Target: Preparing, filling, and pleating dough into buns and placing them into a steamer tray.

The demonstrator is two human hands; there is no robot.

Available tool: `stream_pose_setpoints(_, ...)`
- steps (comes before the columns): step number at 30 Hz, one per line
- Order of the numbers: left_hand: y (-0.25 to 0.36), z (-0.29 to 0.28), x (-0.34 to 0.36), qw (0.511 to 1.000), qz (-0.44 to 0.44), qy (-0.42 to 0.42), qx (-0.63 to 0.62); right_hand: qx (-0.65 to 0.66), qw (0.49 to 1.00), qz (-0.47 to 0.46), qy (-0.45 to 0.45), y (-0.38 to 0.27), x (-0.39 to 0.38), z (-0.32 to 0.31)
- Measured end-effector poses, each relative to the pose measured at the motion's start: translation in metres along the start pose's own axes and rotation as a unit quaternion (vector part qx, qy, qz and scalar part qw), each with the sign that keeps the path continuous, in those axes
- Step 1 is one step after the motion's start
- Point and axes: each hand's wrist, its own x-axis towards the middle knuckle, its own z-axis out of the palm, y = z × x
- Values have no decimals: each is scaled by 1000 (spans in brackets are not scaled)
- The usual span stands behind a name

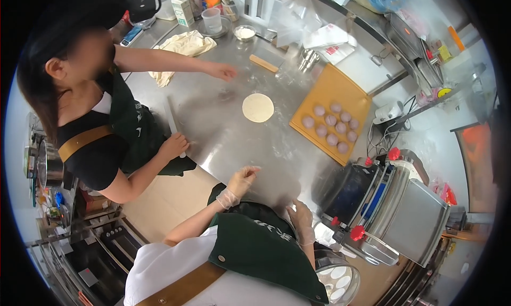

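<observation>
My left hand (242, 181), in a clear glove, hovers at the near edge of the steel table (207, 130), fingers curled together; whether anything is in them is unclear. My right hand (299, 217), also gloved, is at the table's edge farther right, fingers loosely bent and apart, holding nothing visible. Beyond them lies a flat round of pale dough (258, 108). Several pale purple balls (331, 126) sit on a yellow board (314, 103) to the right.
A co-worker (106, 125) stands left, one hand on a long pale stick (171, 117), the other reaching over the table. A machine with red knobs (383, 210) is at right. Cloth (183, 45), wooden strip (263, 63), bowl (245, 32) and cups (212, 21) lie at the back.
</observation>
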Motion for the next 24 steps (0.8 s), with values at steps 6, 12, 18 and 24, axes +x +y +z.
stream_pose_setpoints(6, -11, -13, 15, 999, -39, 9, -23, 197, 976, 83, 42, -31, 64, -7)
stream_pose_setpoints(12, -26, -43, 32, 999, -20, 39, -3, 286, 951, 75, 91, -114, 211, -26)
stream_pose_setpoints(18, -17, -83, 51, 991, -75, 84, -73, 185, 971, 25, 149, -171, 373, -8)
stream_pose_setpoints(24, -25, -128, 86, 973, -132, 146, -120, 88, 982, 100, 137, -216, 461, 0)
